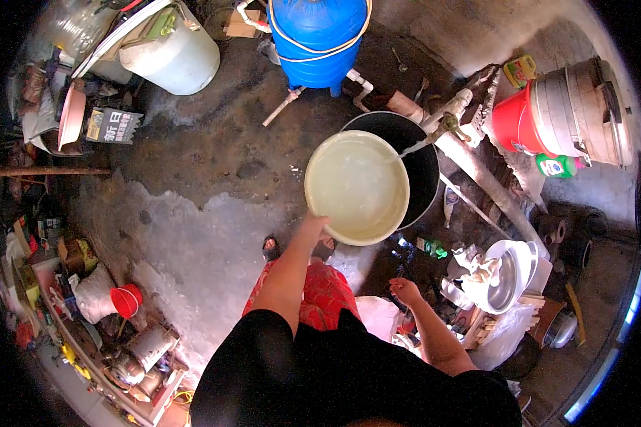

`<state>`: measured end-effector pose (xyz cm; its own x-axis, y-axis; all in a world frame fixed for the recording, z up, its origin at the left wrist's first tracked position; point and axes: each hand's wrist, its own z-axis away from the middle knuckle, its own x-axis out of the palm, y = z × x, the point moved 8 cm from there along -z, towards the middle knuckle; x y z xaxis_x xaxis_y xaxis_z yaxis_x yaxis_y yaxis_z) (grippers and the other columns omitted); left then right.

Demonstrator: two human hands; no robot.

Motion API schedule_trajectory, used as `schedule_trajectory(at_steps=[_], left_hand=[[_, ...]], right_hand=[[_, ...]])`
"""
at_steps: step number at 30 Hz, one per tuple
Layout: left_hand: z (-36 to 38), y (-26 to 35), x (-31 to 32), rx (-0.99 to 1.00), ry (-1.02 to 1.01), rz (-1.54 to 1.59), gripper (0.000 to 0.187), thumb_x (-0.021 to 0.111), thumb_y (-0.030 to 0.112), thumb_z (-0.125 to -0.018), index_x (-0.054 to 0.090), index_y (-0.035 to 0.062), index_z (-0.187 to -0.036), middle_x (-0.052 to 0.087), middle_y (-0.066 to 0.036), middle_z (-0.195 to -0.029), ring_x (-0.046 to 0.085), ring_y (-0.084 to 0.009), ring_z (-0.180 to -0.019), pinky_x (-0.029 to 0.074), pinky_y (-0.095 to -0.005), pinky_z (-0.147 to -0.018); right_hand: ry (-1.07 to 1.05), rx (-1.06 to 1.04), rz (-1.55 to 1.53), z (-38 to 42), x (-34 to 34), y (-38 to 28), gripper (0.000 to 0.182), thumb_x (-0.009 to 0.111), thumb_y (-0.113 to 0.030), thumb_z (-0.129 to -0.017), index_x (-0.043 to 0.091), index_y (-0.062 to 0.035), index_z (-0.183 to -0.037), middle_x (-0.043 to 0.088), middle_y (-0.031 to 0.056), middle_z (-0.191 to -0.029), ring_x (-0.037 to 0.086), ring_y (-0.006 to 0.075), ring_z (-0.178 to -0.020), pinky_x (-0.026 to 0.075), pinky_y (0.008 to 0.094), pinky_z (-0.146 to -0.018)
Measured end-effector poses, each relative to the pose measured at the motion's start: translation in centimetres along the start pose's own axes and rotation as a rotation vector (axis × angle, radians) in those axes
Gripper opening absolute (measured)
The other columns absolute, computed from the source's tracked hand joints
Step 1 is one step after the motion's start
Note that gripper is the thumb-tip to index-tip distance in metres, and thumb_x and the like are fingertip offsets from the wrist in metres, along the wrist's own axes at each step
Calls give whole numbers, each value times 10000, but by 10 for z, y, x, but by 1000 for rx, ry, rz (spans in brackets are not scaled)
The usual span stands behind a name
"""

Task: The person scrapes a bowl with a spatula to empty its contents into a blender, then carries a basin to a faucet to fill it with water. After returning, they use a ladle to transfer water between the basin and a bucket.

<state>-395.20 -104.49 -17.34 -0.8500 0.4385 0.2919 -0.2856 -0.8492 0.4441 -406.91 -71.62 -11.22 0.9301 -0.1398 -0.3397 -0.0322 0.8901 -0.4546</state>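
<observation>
My left hand [319,226] grips the near-left rim of a round cream basin [356,188] that holds water. Water runs into the basin from a tap [450,122] at its upper right. Behind and partly under the basin stands a large dark round tub [421,186]. My right hand [404,290] is off to the right, below the tub, with its fingers curled. Whether it holds anything small is hidden.
A blue tank [317,43] with pipes stands at the top. Upper left is a white bucket [181,60]. At right are a red bucket [513,121], a thick pipe [488,178] and metal bowls [507,277]. A small red bucket [126,301] sits lower left.
</observation>
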Motion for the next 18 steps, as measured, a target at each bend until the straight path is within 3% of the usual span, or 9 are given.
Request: schedule_trajectory(at_steps=[4, 10, 13, 15, 18], left_hand=[[-1, -2, -1, -2, 20, 6, 652, 572, 25, -690, 275, 186, -1247, 473, -116, -1160, 526, -330, -990, 497, -515, -720], [5, 2, 0, -1, 33, -2, 634, 575, 28, -686, 303, 174, -1239, 477, -109, -1158, 523, -333, -993, 492, -516, -733], [4, 1, 0, -13, 35, -13, 630, 578, 28, -681, 313, 168, -1235, 480, -111, -1153, 516, -332, -1004, 485, -520, -748], [9, 5, 3, -4, 26, 3, 629, 579, 28, -679, 316, 164, -1234, 482, -112, -1150, 513, -330, -1009, 483, -520, -754], [10, 6, 4, 4, 15, 14, 623, 580, 28, -677, 323, 159, -1230, 483, -113, -1146, 509, -329, -1016, 480, -521, -765]], right_hand=[[-20, 47, -44, 7, -2, -7, 244, 550, -129, -808, 580, -8, -1019, 625, 73, -779, 580, 135, -662, 473, 254, -638], [4, -87, 62, -5, 2, 7, 243, 543, -135, -816, 579, -5, -1018, 622, 68, -773, 578, 133, -667, 471, 254, -625], [-3, -60, 27, -4, 1, 5, 240, 539, -132, -817, 580, -15, -1023, 622, 66, -783, 577, 131, -669, 468, 251, -608], [-23, 100, -70, 5, -2, -5, 238, 528, -125, -820, 582, -29, -1031, 624, 67, -797, 577, 128, -673, 466, 249, -600], [-34, 81, -49, 2, -2, -1, 231, 514, -123, -825, 584, -38, -1028, 626, 67, -801, 578, 126, -674, 465, 245, -598]])
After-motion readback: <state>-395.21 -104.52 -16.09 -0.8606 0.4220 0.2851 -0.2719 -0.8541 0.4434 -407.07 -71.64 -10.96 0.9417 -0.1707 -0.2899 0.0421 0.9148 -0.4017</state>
